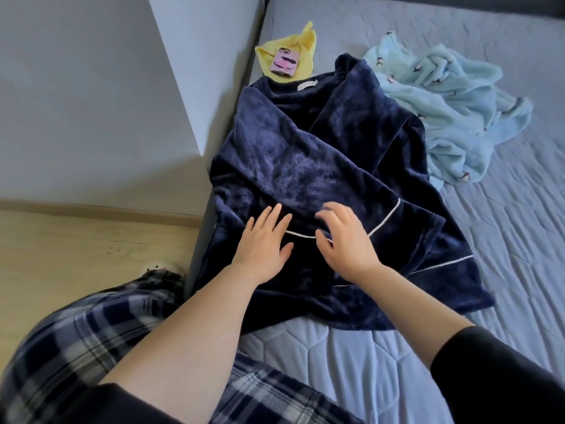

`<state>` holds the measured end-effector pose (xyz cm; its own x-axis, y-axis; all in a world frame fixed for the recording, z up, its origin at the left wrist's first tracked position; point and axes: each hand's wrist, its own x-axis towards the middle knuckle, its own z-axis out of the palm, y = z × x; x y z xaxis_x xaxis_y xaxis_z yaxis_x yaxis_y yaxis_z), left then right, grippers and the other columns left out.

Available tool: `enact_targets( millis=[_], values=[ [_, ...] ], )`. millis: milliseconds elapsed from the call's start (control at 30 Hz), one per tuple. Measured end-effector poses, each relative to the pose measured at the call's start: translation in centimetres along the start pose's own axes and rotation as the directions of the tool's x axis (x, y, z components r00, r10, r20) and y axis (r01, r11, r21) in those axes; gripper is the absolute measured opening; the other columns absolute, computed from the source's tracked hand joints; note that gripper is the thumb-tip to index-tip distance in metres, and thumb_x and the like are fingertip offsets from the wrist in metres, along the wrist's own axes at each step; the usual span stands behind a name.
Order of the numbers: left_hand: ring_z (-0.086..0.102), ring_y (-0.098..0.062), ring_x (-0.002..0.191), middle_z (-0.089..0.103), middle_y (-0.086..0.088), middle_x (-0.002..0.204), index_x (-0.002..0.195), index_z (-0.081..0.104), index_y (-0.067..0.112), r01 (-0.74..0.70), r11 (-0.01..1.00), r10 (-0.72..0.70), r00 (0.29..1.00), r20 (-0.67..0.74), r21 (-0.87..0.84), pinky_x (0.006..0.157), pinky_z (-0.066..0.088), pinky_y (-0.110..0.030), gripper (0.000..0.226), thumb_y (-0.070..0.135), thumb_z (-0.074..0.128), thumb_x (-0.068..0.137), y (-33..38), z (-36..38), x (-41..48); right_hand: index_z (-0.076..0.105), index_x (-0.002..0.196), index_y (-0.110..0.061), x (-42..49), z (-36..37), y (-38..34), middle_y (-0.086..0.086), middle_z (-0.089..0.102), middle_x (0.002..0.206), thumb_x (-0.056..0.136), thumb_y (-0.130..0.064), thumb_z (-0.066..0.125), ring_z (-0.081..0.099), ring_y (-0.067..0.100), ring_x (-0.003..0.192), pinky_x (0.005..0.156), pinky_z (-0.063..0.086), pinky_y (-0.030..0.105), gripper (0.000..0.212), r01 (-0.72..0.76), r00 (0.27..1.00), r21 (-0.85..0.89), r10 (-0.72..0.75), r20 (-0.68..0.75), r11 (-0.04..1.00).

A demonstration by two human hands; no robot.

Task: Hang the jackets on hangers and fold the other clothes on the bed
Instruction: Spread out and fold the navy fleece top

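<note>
Folding is only starting: left hand (265,246) and right hand (347,243), fingers (270,218) loose and holding nothing, are smoothing the dark top (321,142); light blue pile (443,111) is waiting.

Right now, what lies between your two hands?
Head view: only the navy fleece top, with its white piping, lies between the left hand and the right hand.

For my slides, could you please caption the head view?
Left hand flat and right hand loosely curled on a navy top spread on the bed, beside a pale blue garment.
</note>
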<state>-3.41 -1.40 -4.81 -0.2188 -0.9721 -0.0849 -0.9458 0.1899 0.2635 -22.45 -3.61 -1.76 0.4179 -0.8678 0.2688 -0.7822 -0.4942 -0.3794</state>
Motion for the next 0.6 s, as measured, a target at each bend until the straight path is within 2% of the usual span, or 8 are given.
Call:
enact_targets(
  millis=[67,133,200,267,367,467,533,600],
  values=[
    [0.006,-0.021,0.147,0.007,-0.004,0.16,0.151,0.021,0.018,-0.02,1.0,0.02,1.0,-0.022,0.005,0.118,0.01,-0.04,0.059,0.039,0.039,0.099,-0.4,-0.3,-1.5,0.062,0.102,-0.003,-1.8,-0.2,-1.1,0.012,0.058,0.108,0.084,-0.023,0.058,0.055,0.031,0.096,0.083,0.047,0.044,0.028,0.24,0.97,0.023,-0.241,0.014,0.97],
    [0.032,-0.029,0.137,0.034,-0.014,0.148,0.138,0.043,0.009,-0.094,0.994,0.099,0.988,-0.12,0.049,0.112,0.028,-0.042,0.05,0.027,0.053,0.093,-0.8,-0.9,-3.4,0.063,0.1,-0.003,-3.7,0.0,-1.5,0.012,0.06,0.105,0.082,-0.034,0.06,0.057,0.032,0.089,0.079,0.049,0.041,0.036,0.396,0.91,0.024,-0.395,0.126,0.918],
    [0.057,-0.031,0.1,0.057,-0.013,0.108,0.102,0.061,0.005,-0.199,0.971,0.229,0.93,-0.288,0.132,0.085,0.048,-0.041,0.025,0.016,0.066,0.079,-0.8,-1.4,-5.0,0.063,0.103,-0.004,-5.1,0.6,-1.6,0.014,0.06,0.111,0.079,-0.049,0.063,0.059,0.032,0.096,0.085,0.049,0.04,0.051,0.496,0.839,-0.014,-0.475,0.264,0.868],
    [0.053,-0.025,0.072,0.054,-0.006,0.078,0.075,0.059,0.011,-0.305,0.925,0.37,0.86,-0.35,0.228,0.063,0.047,-0.037,0.011,0.022,0.059,0.077,-0.8,-1.7,-6.5,0.062,0.108,-0.006,-5.7,1.0,-1.8,0.014,0.059,0.12,0.068,-0.062,0.065,0.058,0.033,0.107,0.095,0.047,0.041,0.069,0.545,0.777,-0.091,-0.462,0.427,0.834],
    [0.049,-0.02,0.063,0.051,0.0,0.065,0.062,0.057,0.016,-0.479,0.823,0.539,0.829,-0.151,0.307,0.057,0.041,-0.031,0.033,0.045,0.053,0.078,-0.9,-1.5,-8.5,0.06,0.12,-0.01,-5.7,1.0,-2.0,0.014,0.054,0.133,0.054,-0.061,0.071,0.052,0.03,0.123,0.105,0.041,0.047,0.084,0.558,0.719,-0.196,-0.352,0.599,0.807],
    [0.052,-0.019,0.073,0.055,0.002,0.078,0.076,0.06,0.019,-0.501,0.775,0.499,0.859,0.115,0.386,0.061,0.044,-0.031,0.042,0.06,0.055,0.073,-0.9,-0.9,-9.7,0.057,0.123,-0.012,-5.6,0.9,-2.2,0.014,0.05,0.135,0.06,-0.03,0.074,0.049,0.031,0.125,0.106,0.039,0.046,0.067,0.585,0.695,-0.238,-0.327,0.64,0.776],
    [0.052,-0.021,0.084,0.055,-0.001,0.09,0.091,0.059,0.018,-0.467,0.786,0.421,0.884,0.203,0.405,0.066,0.044,-0.034,0.035,0.048,0.062,0.073,-0.4,-1.0,-9.8,0.059,0.106,-0.015,-5.4,0.7,-2.5,0.01,0.053,0.118,0.063,-0.012,0.063,0.051,0.029,0.107,0.093,0.045,0.038,0.044,0.602,0.708,-0.252,-0.36,0.608,0.758],
    [0.052,-0.024,0.092,0.055,-0.003,0.098,0.101,0.057,0.017,-0.427,0.817,0.354,0.902,0.249,0.387,0.068,0.044,-0.035,0.028,0.026,0.06,0.074,0.1,-1.4,-9.4,0.059,0.09,-0.016,-5.1,0.3,-2.8,0.005,0.051,0.1,0.064,-0.006,0.057,0.048,0.025,0.088,0.073,0.043,0.032,0.028,0.56,0.739,-0.2,-0.376,0.559,0.804]
  ],
)
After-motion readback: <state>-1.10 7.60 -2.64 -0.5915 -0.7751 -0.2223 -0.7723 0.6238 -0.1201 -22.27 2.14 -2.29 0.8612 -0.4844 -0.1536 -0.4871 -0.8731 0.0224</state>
